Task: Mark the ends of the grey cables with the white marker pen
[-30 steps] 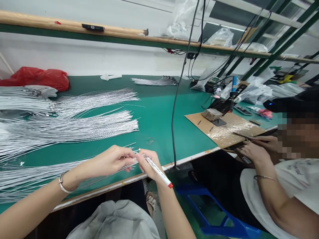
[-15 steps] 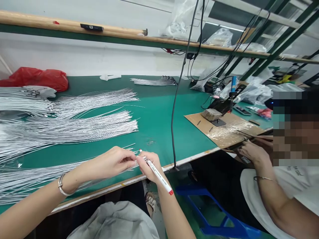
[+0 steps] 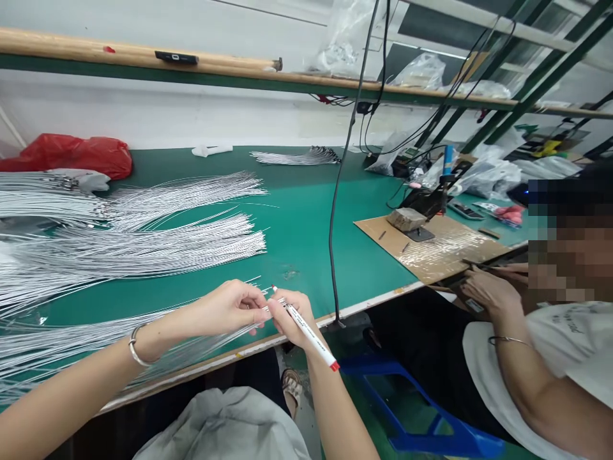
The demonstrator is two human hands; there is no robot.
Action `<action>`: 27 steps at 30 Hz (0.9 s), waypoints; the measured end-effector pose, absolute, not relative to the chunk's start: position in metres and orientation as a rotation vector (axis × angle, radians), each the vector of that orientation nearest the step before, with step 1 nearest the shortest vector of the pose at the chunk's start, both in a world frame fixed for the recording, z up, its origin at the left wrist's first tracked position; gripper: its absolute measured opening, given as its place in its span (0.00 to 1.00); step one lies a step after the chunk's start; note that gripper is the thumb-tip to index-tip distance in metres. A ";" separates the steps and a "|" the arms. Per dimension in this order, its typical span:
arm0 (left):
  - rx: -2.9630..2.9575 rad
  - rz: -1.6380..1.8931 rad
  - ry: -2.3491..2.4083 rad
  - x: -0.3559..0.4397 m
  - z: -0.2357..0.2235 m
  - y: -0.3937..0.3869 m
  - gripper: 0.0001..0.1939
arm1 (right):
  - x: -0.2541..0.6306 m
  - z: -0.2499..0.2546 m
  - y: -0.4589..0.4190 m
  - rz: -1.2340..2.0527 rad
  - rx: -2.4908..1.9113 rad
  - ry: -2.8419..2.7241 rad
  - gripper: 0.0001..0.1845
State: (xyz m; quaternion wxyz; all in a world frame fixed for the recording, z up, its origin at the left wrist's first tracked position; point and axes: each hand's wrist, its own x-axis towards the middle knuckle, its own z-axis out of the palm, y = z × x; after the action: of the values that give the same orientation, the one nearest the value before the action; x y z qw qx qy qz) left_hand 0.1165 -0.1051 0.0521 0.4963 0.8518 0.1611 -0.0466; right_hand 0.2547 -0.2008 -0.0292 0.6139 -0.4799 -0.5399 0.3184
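My left hand pinches the ends of several thin silvery wires over the front edge of the table. A white marker pen with red ends lies across my right hand, its tip pointing up and away from me. The right thumb and fingers meet the left fingertips at the wire ends; what exactly they pinch there is too small to tell. More of these wires lie along the table under and beyond my left forearm.
Large wire bundles cover the left of the green table, near a red bag. A black cable hangs to the table's front edge. At right, a co-worker's hand works by a brown board; a blue stool stands below.
Both hands have shifted slightly to the right, with the pen moving along. The wires near the table edge have swung a little toward me.
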 end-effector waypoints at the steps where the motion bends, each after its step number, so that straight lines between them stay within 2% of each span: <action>1: 2.065 -0.115 0.395 0.117 0.052 -0.105 0.15 | 0.255 -0.029 -0.201 0.730 -1.115 -1.250 0.20; 9: 2.156 -0.106 0.322 0.111 0.053 -0.104 0.18 | 0.258 -0.028 -0.202 0.793 -1.080 -1.344 0.23; 15: 2.118 -0.132 0.416 0.113 0.046 -0.102 0.12 | 0.254 -0.034 -0.195 0.750 -1.134 -1.268 0.25; 20: 2.184 -0.059 0.453 0.114 0.047 -0.106 0.18 | 0.255 -0.037 -0.190 0.700 -1.175 -1.233 0.24; 24: 2.174 -0.026 0.462 0.113 0.049 -0.102 0.21 | 0.253 -0.038 -0.195 0.498 -1.264 -1.012 0.20; 27: 2.086 -0.042 0.480 0.112 0.050 -0.098 0.20 | 0.247 -0.043 -0.202 0.307 -1.337 -0.927 0.21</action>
State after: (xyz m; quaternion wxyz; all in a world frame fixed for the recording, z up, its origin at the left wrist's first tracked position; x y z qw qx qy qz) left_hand 0.1123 -0.0978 0.0502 0.4798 0.8549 0.1968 -0.0174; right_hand 0.2470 -0.2022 -0.0432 0.6765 -0.5946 -0.4126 0.1365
